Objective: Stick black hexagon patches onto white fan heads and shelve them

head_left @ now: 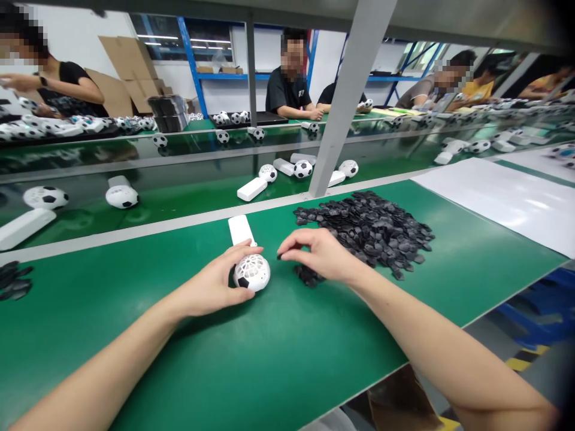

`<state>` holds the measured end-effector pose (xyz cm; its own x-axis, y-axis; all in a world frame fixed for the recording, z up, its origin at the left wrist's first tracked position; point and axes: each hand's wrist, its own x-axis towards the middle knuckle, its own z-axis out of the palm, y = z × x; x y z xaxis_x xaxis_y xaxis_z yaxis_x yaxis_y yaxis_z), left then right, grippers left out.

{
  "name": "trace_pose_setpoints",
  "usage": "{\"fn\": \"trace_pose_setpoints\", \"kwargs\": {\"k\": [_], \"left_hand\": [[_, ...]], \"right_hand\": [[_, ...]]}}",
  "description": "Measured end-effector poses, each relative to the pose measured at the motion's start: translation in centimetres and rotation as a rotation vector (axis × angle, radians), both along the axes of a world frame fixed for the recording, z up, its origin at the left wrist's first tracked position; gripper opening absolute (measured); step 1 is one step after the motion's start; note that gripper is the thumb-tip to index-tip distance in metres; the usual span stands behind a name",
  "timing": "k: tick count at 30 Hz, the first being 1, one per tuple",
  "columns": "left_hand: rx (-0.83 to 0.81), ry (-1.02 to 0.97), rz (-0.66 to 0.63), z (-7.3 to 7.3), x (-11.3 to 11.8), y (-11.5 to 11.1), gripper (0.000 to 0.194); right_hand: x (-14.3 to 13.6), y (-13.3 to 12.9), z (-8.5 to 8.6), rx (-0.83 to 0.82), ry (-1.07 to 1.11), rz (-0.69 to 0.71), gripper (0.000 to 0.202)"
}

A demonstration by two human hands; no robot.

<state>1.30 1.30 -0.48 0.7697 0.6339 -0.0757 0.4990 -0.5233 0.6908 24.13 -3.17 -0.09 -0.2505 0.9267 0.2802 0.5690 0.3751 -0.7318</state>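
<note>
My left hand (220, 278) is closed around a white football-shaped fan head (253, 273), thumb at the near side and fingers over the far side. The ball has an open grille on top and one black patch on its lower left. Its white handle (241, 230) points away from me on the green tabletop. Just to the right, my right hand (317, 251) pinches a small black piece (279, 256) between thumb and fingertips, apart from the ball. Beyond that hand spreads a heap of black plastic pentagon pieces (372, 227).
A few black pieces (15, 280) lie at the far left. White sheets (503, 194) cover the right side. Behind a grey rail, a green conveyor (188, 206) carries several ball-shaped fans. A slanted metal post (348, 99) rises in front. Several people sit across the line.
</note>
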Motion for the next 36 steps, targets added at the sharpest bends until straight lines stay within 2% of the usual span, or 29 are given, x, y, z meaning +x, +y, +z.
{"fn": "trace_pose_setpoints", "kwargs": {"k": [3, 7, 11, 13, 15, 18, 21, 25, 29, 32, 36], "left_hand": [[0.000, -0.016, 0.016, 0.1, 0.2, -0.3, 0.066], [0.009, -0.049, 0.067, -0.3, 1.0, -1.1, 0.060], [0.020, -0.134, 0.098, -0.8, 1.3, -1.2, 0.046], [0.021, -0.177, 0.086, -1.0, 1.2, -1.2, 0.041], [0.011, -0.207, 0.066, -1.1, 1.0, -1.1, 0.040], [-0.007, -0.216, 0.045, -1.1, 0.8, -0.7, 0.040], [-0.020, -0.208, 0.029, -1.1, 0.6, -0.5, 0.045], [-0.026, -0.204, 0.017, -1.2, 0.7, -0.5, 0.047], [-0.035, -0.191, 0.074, -1.0, 1.1, -0.9, 0.041], [-0.049, -0.178, 0.127, -0.7, 1.6, -1.2, 0.040], [-0.080, -0.202, 0.141, -0.4, 2.0, -1.4, 0.037]], "right_hand": [[-1.7, -1.1, 0.2, 0.094, -0.007, 0.224, 0.011], [-2.8, -1.2, -0.4, 0.230, -0.153, 0.293, 0.018], [-3.1, -1.1, -0.5, 0.144, -0.074, 0.244, 0.011], [-3.2, -1.3, -0.6, 0.028, 0.060, 0.185, 0.008], [-3.4, -1.5, -0.7, -0.117, 0.201, 0.128, 0.015], [-3.5, -1.8, -1.1, -0.277, 0.280, 0.067, 0.015], [-3.8, -2.0, -1.3, -0.220, 0.233, 0.028, 0.007], [-4.0, -1.9, -1.3, -0.096, 0.214, 0.009, 0.008], [-3.9, -1.4, -1.3, -0.244, 0.345, 0.028, 0.001], [-3.8, -1.1, -1.4, -0.380, 0.442, 0.059, 0.006], [-3.8, -0.9, -1.7, -0.474, 0.544, 0.043, 0.012]]}}
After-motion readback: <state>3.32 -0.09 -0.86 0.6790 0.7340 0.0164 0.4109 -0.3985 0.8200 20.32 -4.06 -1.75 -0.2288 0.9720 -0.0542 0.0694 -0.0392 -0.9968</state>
